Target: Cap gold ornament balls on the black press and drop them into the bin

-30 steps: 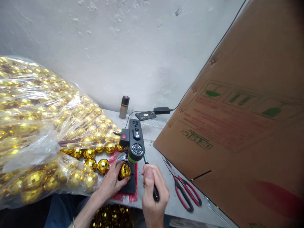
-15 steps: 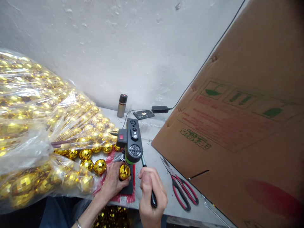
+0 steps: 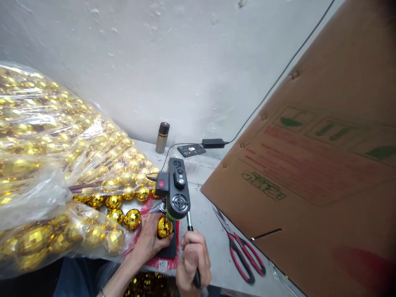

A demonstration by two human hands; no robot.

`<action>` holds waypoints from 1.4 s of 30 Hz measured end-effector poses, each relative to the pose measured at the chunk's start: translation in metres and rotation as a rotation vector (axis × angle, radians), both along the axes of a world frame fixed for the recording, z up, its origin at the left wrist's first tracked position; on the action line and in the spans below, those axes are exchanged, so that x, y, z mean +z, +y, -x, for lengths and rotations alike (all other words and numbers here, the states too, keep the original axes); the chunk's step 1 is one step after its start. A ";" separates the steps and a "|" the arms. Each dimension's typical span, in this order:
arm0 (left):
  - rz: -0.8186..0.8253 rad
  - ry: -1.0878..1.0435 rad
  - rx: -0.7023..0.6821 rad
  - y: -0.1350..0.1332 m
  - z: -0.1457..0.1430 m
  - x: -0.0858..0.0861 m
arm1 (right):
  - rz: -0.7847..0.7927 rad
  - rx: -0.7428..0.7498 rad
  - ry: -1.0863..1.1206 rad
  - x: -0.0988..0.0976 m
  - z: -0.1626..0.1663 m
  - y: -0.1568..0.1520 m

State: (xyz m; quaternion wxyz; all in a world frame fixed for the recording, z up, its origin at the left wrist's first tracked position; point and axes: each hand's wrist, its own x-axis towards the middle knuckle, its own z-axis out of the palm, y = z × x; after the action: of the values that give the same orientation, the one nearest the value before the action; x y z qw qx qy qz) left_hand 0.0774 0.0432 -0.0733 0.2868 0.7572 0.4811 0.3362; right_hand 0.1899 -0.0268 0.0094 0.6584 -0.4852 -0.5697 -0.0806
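A gold mirror-tiled ball (image 3: 165,227) sits under the head of a small black bench drill press (image 3: 178,194). My left hand (image 3: 150,237) wraps round the ball from the left, thumb along its near side, steadying it over the dark base (image 3: 169,250). The drill bit is mostly hidden by the machine's head. My right hand (image 3: 194,260) is closed in a fist on the black grip of the press's lever (image 3: 189,222), just right of the ball. Loose gold balls (image 3: 132,219) lie left of my left hand.
A big clear plastic bag of gold balls (image 3: 46,136) fills the left side. Red-handled scissors (image 3: 244,251) lie to the right, beside a large cardboard box (image 3: 309,173). A spray can (image 3: 162,137), phone (image 3: 192,150) and power adapter (image 3: 213,143) stand or lie at the back.
The view has shifted slightly, so most things sit further right. My right hand has swung the lever a little to the left and toward me. My left hand still holds the ball in place.
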 end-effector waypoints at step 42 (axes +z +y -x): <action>0.072 -0.047 0.012 -0.001 -0.006 0.003 | -0.140 0.001 -0.105 -0.051 -0.003 0.013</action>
State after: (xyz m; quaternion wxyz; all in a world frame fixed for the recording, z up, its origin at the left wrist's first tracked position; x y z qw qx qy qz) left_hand 0.0832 0.0419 -0.0699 0.3231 0.7355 0.4904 0.3379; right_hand 0.1934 -0.0134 -0.0418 0.6600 -0.4331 -0.5965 -0.1450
